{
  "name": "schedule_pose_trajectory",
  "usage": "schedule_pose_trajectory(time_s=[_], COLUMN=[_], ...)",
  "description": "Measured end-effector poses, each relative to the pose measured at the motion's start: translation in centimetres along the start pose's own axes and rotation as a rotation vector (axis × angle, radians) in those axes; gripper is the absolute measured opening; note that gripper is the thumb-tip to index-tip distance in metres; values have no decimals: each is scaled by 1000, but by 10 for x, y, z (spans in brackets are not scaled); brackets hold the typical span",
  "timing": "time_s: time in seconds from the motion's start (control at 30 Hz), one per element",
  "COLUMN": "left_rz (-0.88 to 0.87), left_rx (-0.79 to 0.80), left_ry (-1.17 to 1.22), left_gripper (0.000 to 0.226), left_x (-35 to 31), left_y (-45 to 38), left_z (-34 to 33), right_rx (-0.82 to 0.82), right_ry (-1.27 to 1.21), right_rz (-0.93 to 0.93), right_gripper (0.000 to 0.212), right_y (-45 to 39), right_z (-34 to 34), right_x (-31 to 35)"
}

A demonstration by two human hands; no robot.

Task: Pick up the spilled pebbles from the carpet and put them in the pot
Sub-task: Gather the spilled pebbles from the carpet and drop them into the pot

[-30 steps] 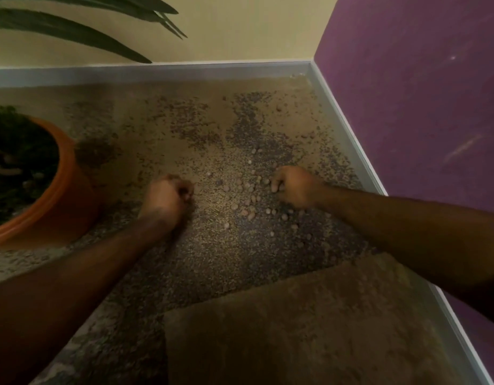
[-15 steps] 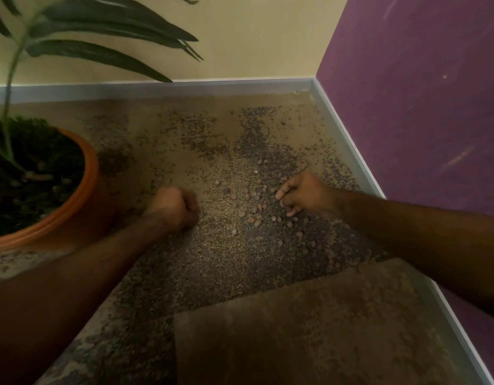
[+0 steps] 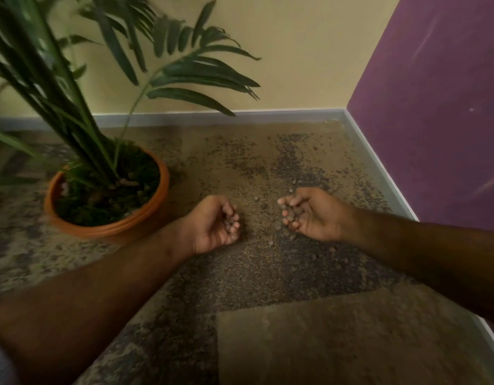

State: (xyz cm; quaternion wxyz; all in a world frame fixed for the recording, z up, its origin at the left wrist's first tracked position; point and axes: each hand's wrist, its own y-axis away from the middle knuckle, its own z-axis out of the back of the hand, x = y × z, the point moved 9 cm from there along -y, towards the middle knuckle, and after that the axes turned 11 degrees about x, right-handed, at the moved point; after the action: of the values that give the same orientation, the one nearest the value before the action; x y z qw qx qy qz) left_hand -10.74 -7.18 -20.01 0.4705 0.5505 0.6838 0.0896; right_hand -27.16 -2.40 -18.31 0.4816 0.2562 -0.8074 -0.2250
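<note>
Both hands have turned palm-up off the carpet (image 3: 268, 273), the left hand (image 3: 212, 223) and right hand (image 3: 312, 213) each cupping pebbles (image 3: 291, 212) in curled fingers, with the pot (image 3: 107, 229) just beyond, nearer the left.

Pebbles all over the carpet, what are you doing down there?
A person is gathering spilled pebbles off the carpet in a room corner. The left hand and the right hand are both turned palm up with fingers curled around small heaps of pebbles. A few loose pebbles lie on the carpet between and around the hands. The orange pot with a palm-like plant stands to the left, and neither handful has gone into it yet.
</note>
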Motion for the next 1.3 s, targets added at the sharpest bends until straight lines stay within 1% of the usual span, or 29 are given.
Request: schedule_pose_trajectory(time_s=[0.03, 0.17, 0.23, 0.33, 0.43, 0.5, 0.6, 0.7, 0.9, 1.03, 1.17, 1.23, 1.3], left_rz=[3, 33, 27, -54, -131, -168, -212, -238, -344, -374, -474, -516, -546], left_rx=[8, -46, -56, -58, -62, -95, -131, -159, -253, -378, -503, -519, -474], left_ry=[22, 105, 160, 200, 214, 204, 174, 160, 217, 197, 174, 171, 168], left_gripper=[11, 30, 36, 43, 43, 40, 41, 43, 39, 38, 37, 33, 36], left_x=[2, 10, 10, -2, -19, -30, -45, -57, -78, -87, -108, -112, -111], left_y=[5, 27, 40, 58, 77, 90, 114, 137, 189, 217, 241, 249, 251], left_z=[-3, -1, 1, 2, -1, 3, 12, 24, 60, 90, 115, 113, 101], right_rx=[15, 63, 78, 99, 80, 80, 96, 93, 181, 194, 186, 163, 144], right_ry=[4, 23, -11, -24, 18, 29, 35, 40, 111, 146, 135, 148, 170], right_rz=[6, 24, 51, 92, 127, 163, 203, 203, 220, 230, 270, 278, 286], right_gripper=[19, 7, 13, 18, 21, 21, 22, 21, 28, 34, 39, 43, 45], right_y=[-1, -9, -14, -18, -19, -19, -20, -25, -28, -31, -37, -41, -45], right_z=[-11, -65, -98, -144, -175, -192, -218, -241, -297, -312, -315, -315, -314], right_x=[1, 9, 14, 20, 27, 32, 36, 37, 42, 40, 44, 44, 43])
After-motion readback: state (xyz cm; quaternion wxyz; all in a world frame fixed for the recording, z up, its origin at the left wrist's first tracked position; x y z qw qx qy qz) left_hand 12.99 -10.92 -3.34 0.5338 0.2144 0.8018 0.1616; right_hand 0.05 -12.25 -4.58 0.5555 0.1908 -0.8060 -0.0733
